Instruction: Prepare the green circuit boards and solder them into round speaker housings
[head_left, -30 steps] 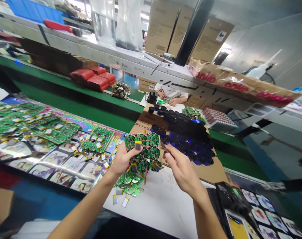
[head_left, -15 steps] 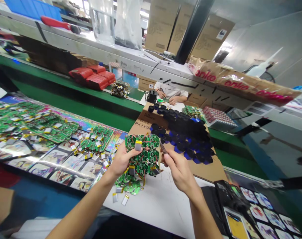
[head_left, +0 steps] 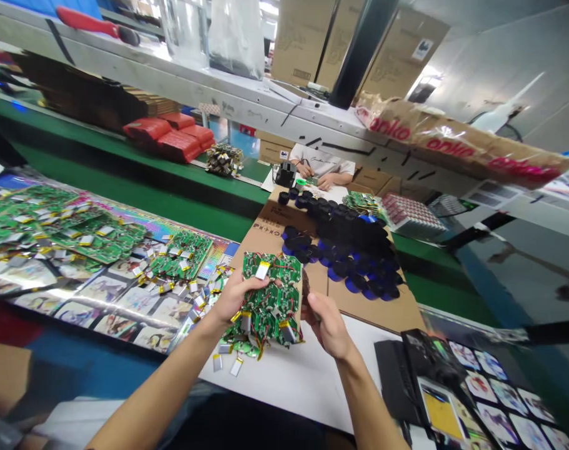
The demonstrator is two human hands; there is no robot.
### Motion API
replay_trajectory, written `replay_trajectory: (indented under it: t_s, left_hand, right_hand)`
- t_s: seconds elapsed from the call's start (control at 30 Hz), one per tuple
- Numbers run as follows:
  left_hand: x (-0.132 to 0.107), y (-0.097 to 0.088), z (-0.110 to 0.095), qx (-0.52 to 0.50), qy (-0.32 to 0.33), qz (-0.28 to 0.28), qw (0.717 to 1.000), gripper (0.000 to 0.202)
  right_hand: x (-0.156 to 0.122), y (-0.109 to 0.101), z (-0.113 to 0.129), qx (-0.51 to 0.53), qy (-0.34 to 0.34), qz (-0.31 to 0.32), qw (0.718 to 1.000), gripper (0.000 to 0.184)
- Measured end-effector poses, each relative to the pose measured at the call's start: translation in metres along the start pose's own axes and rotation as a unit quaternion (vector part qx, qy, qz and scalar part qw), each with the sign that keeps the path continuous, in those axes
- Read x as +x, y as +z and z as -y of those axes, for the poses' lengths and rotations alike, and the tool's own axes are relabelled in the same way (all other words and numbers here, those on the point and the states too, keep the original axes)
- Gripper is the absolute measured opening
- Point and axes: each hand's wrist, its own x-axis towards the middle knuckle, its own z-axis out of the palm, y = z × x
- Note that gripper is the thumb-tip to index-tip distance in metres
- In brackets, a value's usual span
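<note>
A panel of green circuit boards (head_left: 275,294), wired with thin red leads and small silver battery pouches, is held up over the white table. My left hand (head_left: 234,297) grips its left edge, thumb across the front beside one battery pouch (head_left: 262,269). At the panel's right edge, my right hand (head_left: 329,322) is closed around a slim dark tool (head_left: 306,286); most of that tool is hidden, so its exact kind cannot be made out. More green boards (head_left: 249,345) lie below the panel, with two loose battery pouches (head_left: 236,367) near them.
Many black-and-blue round parts (head_left: 354,250) cover a cardboard sheet (head_left: 261,240) ahead. Stacked circuit boards (head_left: 92,234) lie to the left. A black case (head_left: 397,375) is at right. A shelf beam (head_left: 247,103) crosses above; a person (head_left: 329,169) works opposite.
The panel has tilted and shifted slightly right and down. My right hand has moved a little, and the tool's tip, visible before beside the panel, is now mostly hidden.
</note>
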Motion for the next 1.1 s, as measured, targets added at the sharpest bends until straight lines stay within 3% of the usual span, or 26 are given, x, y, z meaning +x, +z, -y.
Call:
replay_trajectory:
  t_s: [0.17, 0.33, 0.53, 1.1]
  left_hand:
    - [0.003, 0.003, -0.001, 0.030, 0.032, -0.016, 0.999, 0.031]
    - [0.004, 0.007, -0.005, 0.035, 0.063, -0.045, 0.996, 0.044]
    - [0.003, 0.007, -0.003, 0.044, 0.072, -0.038, 0.996, 0.047]
    - [0.003, -0.002, 0.003, 0.072, 0.082, -0.032, 0.994, 0.050]
  right_hand:
    - [-0.015, -0.009, 0.008, -0.220, -0.043, -0.036, 0.974, 0.042]
    - [-0.028, -0.014, 0.001, -0.331, -0.027, -0.039, 0.943, 0.039]
    - [-0.032, -0.015, -0.004, -0.295, -0.017, -0.049, 0.954, 0.041]
    - [-0.031, -0.013, 0.004, -0.332, -0.027, -0.044, 0.942, 0.036]
